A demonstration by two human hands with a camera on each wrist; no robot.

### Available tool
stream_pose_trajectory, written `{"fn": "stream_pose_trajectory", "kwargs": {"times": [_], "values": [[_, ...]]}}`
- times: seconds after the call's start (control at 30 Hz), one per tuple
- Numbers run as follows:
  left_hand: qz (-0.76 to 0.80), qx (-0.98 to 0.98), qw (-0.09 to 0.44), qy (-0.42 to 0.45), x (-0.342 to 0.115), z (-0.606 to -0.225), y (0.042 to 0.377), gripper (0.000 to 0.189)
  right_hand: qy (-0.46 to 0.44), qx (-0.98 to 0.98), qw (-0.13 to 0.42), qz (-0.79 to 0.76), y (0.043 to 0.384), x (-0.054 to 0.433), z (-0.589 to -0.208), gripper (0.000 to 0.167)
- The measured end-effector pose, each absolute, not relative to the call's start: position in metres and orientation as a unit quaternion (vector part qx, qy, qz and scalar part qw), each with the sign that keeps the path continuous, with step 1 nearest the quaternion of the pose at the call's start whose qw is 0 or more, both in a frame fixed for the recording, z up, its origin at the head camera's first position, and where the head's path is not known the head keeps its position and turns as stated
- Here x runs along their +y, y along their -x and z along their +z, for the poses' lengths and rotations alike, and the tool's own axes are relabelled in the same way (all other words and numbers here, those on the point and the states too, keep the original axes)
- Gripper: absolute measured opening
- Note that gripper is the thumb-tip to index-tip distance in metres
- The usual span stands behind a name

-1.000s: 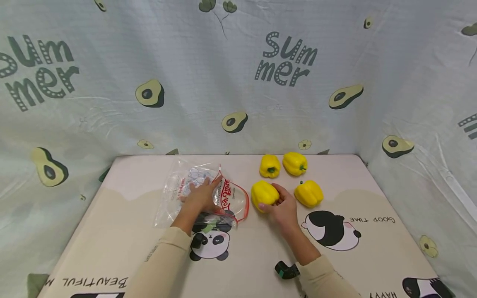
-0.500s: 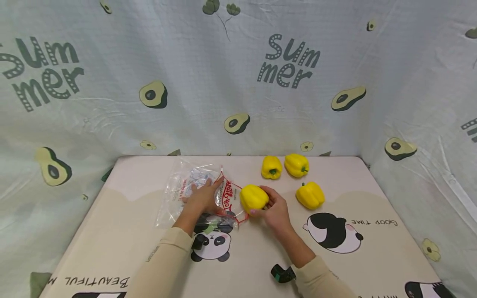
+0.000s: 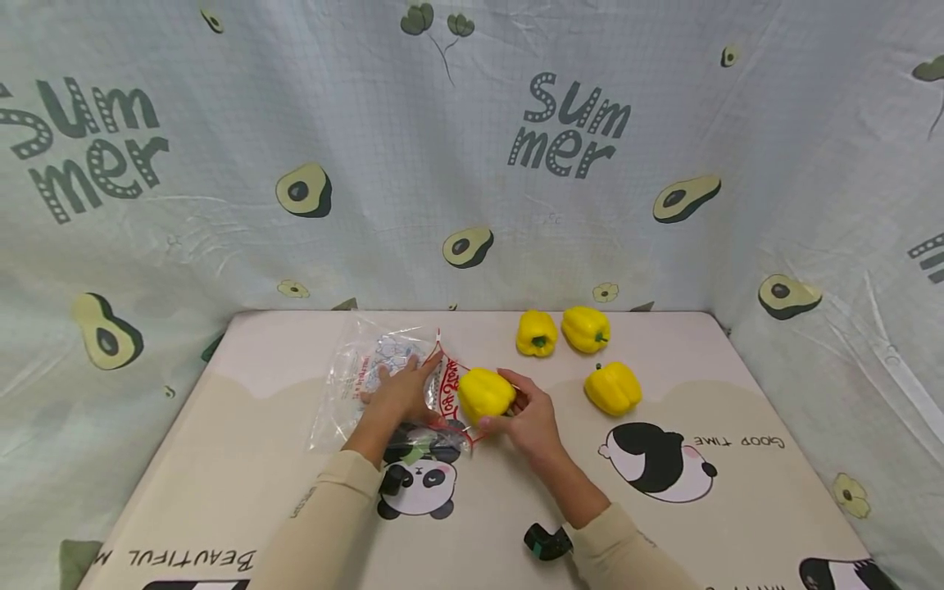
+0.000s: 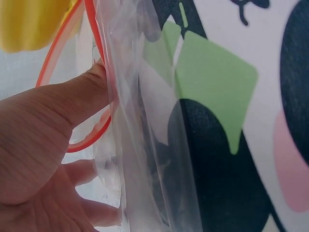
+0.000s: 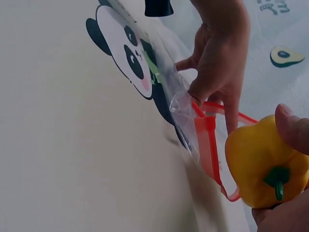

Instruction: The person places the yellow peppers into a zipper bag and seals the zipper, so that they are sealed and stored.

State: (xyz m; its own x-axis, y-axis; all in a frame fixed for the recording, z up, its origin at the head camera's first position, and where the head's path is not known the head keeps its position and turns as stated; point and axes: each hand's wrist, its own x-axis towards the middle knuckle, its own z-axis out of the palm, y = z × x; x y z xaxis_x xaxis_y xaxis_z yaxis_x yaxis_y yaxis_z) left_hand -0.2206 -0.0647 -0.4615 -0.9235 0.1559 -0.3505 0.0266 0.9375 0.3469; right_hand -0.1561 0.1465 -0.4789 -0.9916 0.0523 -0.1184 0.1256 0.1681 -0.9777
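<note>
Nearest on the pale tabletop [image 3: 487, 533] is a black-and-white panda print [image 3: 420, 489]. Beyond it, the left hand [image 3: 401, 397] spreads its fingers at the red-rimmed, parted mouth of a clear plastic bag [image 3: 448, 387]. The right hand [image 3: 529, 422] grips a blocky yellow bell pepper [image 3: 484, 393] just at that mouth. Three loose yellow peppers [image 3: 614, 389] lie to the right and farther back, before an avocado-printed curtain [image 3: 413, 180].

The left hand [image 3: 401, 395] covers part of the print [image 3: 449, 389] on the bag [image 3: 338, 411], and its smaller lettering [image 3: 362, 371] is too tiny for me to read. The right hand [image 3: 527, 416] partly hides the held pepper [image 3: 484, 393] in the head view. The right wrist view cuts that hand off at its right edge; both sleeves [image 3: 313, 528] run off the head view's bottom.
</note>
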Motion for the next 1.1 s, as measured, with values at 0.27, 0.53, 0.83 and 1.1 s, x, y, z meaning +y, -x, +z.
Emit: {"fn": "stream_pose_trajectory", "kwargs": {"times": [0.27, 0.53, 0.83, 1.1], "values": [[0.165, 0.967, 0.186, -0.047, -0.066, -0.461, 0.221, 0.114, -0.051, 0.761, 0.022, -0.646, 0.159, 0.135, -0.481, 0.077], [0.173, 0.966, 0.189, -0.039, -0.064, -0.462, 0.22, 0.112, -0.051, 0.767, 0.019, -0.639, 0.161, 0.127, -0.483, 0.077], [0.178, 0.965, 0.187, -0.037, -0.063, -0.463, 0.221, 0.11, -0.045, 0.769, 0.018, -0.637, 0.164, 0.116, -0.481, 0.076], [0.187, 0.964, 0.188, -0.03, -0.062, -0.46, 0.219, 0.11, -0.046, 0.775, 0.021, -0.63, 0.168, 0.109, -0.482, 0.075]]}}
